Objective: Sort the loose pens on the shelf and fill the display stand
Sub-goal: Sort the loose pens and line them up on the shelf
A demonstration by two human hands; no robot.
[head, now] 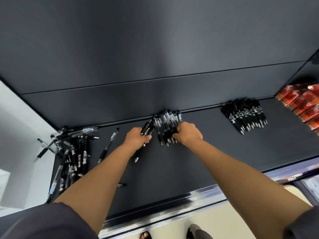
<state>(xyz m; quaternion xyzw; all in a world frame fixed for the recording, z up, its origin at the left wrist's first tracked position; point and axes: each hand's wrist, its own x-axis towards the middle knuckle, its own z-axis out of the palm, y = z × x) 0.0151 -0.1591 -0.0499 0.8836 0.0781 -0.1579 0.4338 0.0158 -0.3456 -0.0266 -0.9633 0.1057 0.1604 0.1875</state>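
Arms (229,163) outstretched, hands (136,138) around pens (165,125)

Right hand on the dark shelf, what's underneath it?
The right hand curls round a row of black and clear plastic pens on the dark shelf. Their silver tips and clip ends show; the barrels beneath the fingers are covered.
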